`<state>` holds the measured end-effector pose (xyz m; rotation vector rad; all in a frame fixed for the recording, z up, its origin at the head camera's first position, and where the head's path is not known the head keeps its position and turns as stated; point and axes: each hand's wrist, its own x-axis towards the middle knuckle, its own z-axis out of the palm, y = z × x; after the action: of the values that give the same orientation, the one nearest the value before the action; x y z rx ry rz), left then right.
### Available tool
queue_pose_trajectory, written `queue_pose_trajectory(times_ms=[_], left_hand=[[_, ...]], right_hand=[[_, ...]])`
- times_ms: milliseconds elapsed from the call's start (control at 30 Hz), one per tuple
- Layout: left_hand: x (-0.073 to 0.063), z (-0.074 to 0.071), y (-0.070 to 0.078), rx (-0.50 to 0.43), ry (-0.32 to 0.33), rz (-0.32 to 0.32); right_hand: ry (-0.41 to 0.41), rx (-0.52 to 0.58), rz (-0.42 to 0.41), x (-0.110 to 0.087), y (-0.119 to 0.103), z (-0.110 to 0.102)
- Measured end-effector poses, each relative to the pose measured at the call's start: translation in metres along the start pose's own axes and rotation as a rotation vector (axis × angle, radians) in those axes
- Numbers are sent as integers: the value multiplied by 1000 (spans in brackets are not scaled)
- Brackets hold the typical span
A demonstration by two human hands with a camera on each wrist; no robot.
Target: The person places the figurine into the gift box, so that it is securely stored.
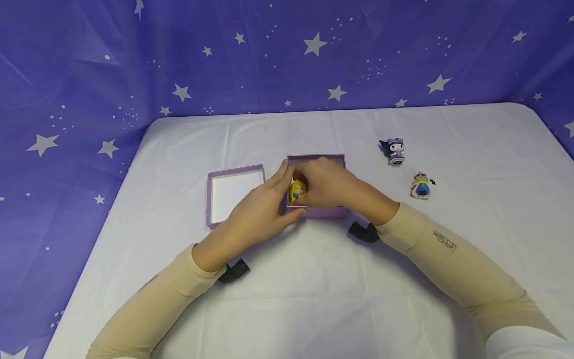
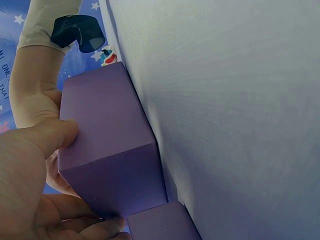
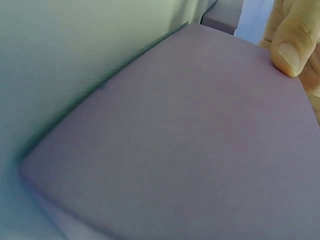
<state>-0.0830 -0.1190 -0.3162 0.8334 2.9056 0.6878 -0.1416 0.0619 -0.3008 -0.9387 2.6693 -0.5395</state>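
Observation:
A purple open-topped box [image 1: 329,213] stands on the table. My left hand [image 1: 260,209] steadies its left end, with the thumb pressed on the front wall and the long fingers along the left side. In the left wrist view that thumb lies on the purple box [image 2: 107,115] near its top edge. Inside the box, at the left end, my right hand [image 1: 325,184] reaches in and holds a small figurine with a yellow hood or hair [image 1: 297,190]. The right fingertips are partly hidden behind the figurine. Much of the box's inside is covered by that hand.
A shallow purple lid [image 1: 228,194], white inside, lies left of the box, hollow side up. Two more figurines are at the right: one with a black-and-purple hood [image 1: 394,149] and a crowned one in blue [image 1: 420,186]. A starry purple curtain [image 1: 287,55] hangs behind the white table.

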Motion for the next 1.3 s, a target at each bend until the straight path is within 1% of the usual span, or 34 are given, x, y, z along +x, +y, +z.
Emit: queue_pose_trajectory(times_ms=[133, 367, 500, 767, 1033, 1167, 1300], left_hand=[[0, -1, 0, 5, 3, 6], [0, -1, 0, 3, 3, -6], [-1, 0, 0, 0, 1, -12], [-1, 1, 1, 3, 1, -11], [-1, 0, 2, 4, 4, -12], [-1, 1, 1, 1, 14, 0], [0, 2, 1, 3, 18, 5]], right_hand=[[-23, 3, 12, 1, 0, -2], [-56, -11, -17, 1, 3, -6], [-67, -4, -20, 1, 6, -6], [-59, -2, -12, 0, 8, -5], [-59, 19, -69, -1, 9, -5], [-40, 20, -96, -1, 9, -4], [-22, 45, -108, -3, 10, -5]])
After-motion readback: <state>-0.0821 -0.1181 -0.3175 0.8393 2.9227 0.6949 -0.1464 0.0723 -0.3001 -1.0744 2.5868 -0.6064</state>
